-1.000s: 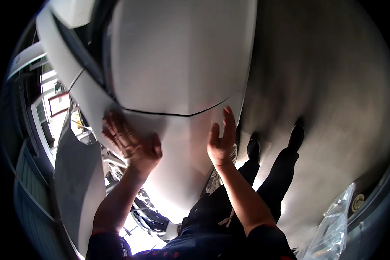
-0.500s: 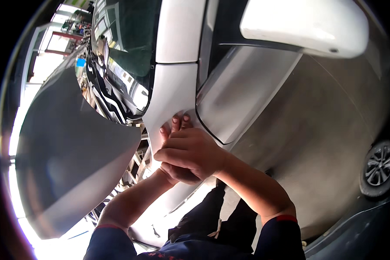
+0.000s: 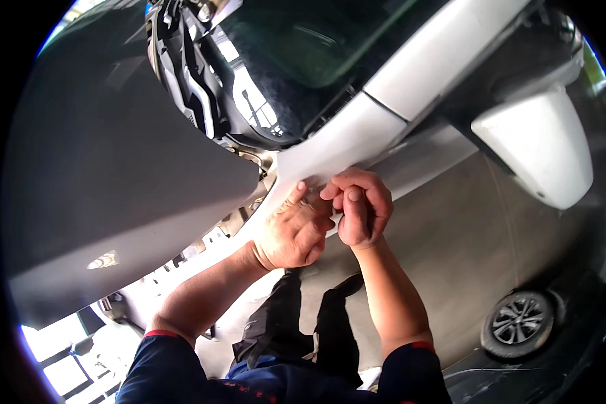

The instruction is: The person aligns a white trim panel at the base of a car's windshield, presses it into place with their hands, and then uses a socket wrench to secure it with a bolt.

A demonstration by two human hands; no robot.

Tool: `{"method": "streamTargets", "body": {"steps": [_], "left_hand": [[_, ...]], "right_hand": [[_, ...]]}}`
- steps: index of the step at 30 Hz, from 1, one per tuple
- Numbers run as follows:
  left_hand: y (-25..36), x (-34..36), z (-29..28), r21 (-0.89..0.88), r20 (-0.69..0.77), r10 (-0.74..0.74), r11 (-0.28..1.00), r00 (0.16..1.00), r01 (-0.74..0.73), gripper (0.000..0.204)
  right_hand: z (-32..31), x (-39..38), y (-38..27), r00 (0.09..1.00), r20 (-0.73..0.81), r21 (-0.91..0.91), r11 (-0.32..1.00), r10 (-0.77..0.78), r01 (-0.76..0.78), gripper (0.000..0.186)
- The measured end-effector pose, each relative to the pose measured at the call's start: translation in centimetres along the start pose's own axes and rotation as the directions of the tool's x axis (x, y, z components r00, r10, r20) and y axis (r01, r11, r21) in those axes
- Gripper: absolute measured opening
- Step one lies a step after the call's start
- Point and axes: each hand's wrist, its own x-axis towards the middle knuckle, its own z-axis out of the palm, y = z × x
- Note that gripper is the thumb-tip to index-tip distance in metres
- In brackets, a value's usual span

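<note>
My left hand (image 3: 293,232) lies against the silver-grey body panel (image 3: 340,141) of a car, at the base of the windscreen pillar. One of its fingers points forward on the metal; the others are partly hidden or in shadow, and no object shows in it. Close beside it, my right hand (image 3: 365,205) is raised with its fingers curled in and the thumb bent against them. Its fingertips are near or touching the left hand's fingers; I cannot tell which. Nothing shows in the right hand.
A raised dark grey bonnet (image 3: 128,168) fills the left side. The windscreen (image 3: 303,54) is beyond my hands, with black trim at its base. A white wing mirror (image 3: 542,148) juts out at right. Another car's wheel (image 3: 518,324) stands on the grey floor (image 3: 444,249) at lower right.
My right hand has come off the top of the left hand and moved to its right, fingers curling. The left hand stays at the panel. The view has turned, tilting the car.
</note>
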Motion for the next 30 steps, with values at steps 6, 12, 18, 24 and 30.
{"method": "streamTargets", "body": {"steps": [6, 12, 18, 24, 30], "left_hand": [[-0.4, -0.8, -1.3, -0.02, -0.233, 0.087, 0.995, 0.969, -0.094, 0.019], [2.8, -5.0, -3.1, 0.255, -0.3, -0.309, 0.886, 0.902, 0.388, 0.049], [2.7, -2.7, -4.4, 0.167, -0.209, -0.573, 0.778, 0.792, 0.606, 0.065], [1.1, -4.5, -4.7, 0.159, -0.145, -0.568, 0.795, 0.81, 0.585, 0.073], [-1.2, -1.7, -5.5, 0.134, 0.147, -0.542, 0.84, 0.828, 0.526, 0.08]], "right_hand": [[1.3, -0.1, 0.5, 0.994, 0.022, -0.307, 0.945, -0.109, 0.111, 0.017], [1.1, -0.2, 0.7, 0.985, -0.058, -0.39, 0.912, -0.16, 0.125, 0.015], [1.1, 0.2, 1.3, 0.971, -0.012, -0.46, 0.864, -0.238, 0.206, 0.02], [1.3, 0.8, 1.4, 0.938, 0.058, -0.523, 0.79, -0.342, 0.321, 0.012], [0.7, 0.4, 1.0, 0.933, 0.186, -0.581, 0.731, -0.308, 0.357, 0.012]]}}
